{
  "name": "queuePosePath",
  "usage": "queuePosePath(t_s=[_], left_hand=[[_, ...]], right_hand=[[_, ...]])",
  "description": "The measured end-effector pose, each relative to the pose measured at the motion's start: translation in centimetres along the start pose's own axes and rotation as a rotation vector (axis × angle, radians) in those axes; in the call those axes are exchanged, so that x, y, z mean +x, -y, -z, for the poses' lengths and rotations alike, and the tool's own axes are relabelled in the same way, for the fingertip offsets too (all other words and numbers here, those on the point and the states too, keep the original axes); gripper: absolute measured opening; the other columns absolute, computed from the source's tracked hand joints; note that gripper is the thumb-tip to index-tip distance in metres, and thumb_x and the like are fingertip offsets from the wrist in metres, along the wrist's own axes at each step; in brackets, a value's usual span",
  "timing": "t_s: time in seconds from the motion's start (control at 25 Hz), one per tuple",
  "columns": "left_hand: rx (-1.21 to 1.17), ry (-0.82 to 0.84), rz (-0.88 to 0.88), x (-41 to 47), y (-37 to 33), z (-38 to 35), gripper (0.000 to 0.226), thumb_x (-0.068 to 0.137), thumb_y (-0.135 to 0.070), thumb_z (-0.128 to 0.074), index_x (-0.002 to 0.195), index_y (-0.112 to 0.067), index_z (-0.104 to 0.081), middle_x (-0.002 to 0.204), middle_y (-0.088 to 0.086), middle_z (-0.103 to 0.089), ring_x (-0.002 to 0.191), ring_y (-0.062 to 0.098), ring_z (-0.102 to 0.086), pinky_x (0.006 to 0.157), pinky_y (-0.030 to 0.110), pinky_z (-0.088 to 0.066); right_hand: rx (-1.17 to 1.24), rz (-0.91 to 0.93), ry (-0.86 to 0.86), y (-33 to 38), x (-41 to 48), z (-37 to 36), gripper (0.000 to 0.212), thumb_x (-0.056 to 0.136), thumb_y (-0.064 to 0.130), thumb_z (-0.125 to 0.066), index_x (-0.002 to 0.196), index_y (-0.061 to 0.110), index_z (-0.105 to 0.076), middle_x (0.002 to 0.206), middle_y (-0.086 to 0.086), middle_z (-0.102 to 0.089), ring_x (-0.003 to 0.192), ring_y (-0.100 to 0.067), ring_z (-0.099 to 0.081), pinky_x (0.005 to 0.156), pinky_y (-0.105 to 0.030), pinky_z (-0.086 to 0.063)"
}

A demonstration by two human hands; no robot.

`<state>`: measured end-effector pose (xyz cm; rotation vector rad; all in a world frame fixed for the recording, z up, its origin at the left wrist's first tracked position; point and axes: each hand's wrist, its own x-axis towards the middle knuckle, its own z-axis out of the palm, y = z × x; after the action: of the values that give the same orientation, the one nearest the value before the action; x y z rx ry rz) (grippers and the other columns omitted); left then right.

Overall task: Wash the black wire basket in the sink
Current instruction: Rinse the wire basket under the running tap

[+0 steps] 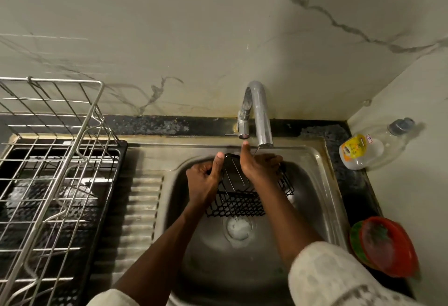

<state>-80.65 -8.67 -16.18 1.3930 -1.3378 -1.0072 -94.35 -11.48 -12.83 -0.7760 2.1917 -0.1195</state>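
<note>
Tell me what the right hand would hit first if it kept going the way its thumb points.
Probably the tap knob just beyond the right hand; depth is unclear, so it might pass under it.

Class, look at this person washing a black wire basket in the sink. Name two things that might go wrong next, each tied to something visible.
1. The black wire basket is held close under the tap spout, and the thumb of the right grip points up at the tap lever; a lift might knock either.
2. The right sleeve hangs above the sink rim, so splashes could soak it.
</note>
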Motion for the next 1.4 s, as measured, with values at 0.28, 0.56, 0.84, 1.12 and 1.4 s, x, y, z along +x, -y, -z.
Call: queuePosePath(t_s=[0.28, 0.56, 0.84, 1.12, 1.4], left_hand=[[-0.023, 0.036, -0.059, -1.6, 0.1, -0.2, 0.046, 0.100, -0.033, -0.060, 0.056, -0.021, -0.058, 0.047, -0.005, -0.053, 0.041, 0.009, -0.048, 0.042, 0.026, -0.035], [0.045, 0.126, -0.121, -0.4, -0.4, -0.6, 0.048, 0.101, -0.044, -0.057, 0.060, -0.018, -0.059, 0.051, -0.001, -0.057, 0.043, 0.016, -0.054, 0.041, 0.034, -0.042], [0.114, 0.132, -0.192, 0.6, 0.1, -0.7, 0.054, 0.102, -0.046, -0.053, 0.057, -0.017, -0.055, 0.048, -0.003, -0.051, 0.041, 0.013, -0.050, 0.042, 0.035, -0.041], [0.127, 0.074, -0.158, 0.0, 1.2, 0.2, 0.059, 0.103, -0.044, -0.052, 0.052, -0.015, -0.051, 0.044, -0.001, -0.047, 0.040, 0.019, -0.046, 0.043, 0.040, -0.038], [0.087, 0.152, -0.233, -0.1, 0.7, 0.0, 0.049, 0.103, -0.041, -0.055, 0.059, -0.018, -0.055, 0.049, -0.004, -0.050, 0.043, 0.017, -0.050, 0.043, 0.042, -0.042]], right_hand=[[0.014, 0.073, -0.078, -2.4, -2.6, -2.2, 0.115, 0.082, 0.090, -0.006, 0.159, 0.005, 0.006, 0.168, -0.017, 0.006, 0.155, -0.034, 0.003, 0.122, -0.057, 0.002], [0.190, -0.127, -0.115, -3.4, 1.4, 0.1, 0.121, 0.077, 0.093, -0.004, 0.159, 0.006, -0.013, 0.166, -0.020, -0.012, 0.151, -0.038, -0.018, 0.122, -0.056, -0.015], [0.163, -0.166, -0.143, -3.4, 2.1, -0.3, 0.125, 0.072, 0.098, -0.004, 0.160, 0.008, -0.013, 0.166, -0.020, -0.013, 0.150, -0.040, -0.019, 0.120, -0.061, -0.017], [0.089, 0.252, -0.140, -3.4, -2.4, -2.4, 0.099, 0.090, 0.080, -0.001, 0.161, 0.012, 0.001, 0.169, -0.013, 0.003, 0.155, -0.029, 0.000, 0.124, -0.051, 0.001], [0.227, 0.052, -0.179, -4.1, 1.7, -0.6, 0.095, 0.088, 0.083, -0.006, 0.156, 0.021, -0.027, 0.163, -0.014, -0.026, 0.147, -0.037, -0.028, 0.118, -0.062, -0.020]])
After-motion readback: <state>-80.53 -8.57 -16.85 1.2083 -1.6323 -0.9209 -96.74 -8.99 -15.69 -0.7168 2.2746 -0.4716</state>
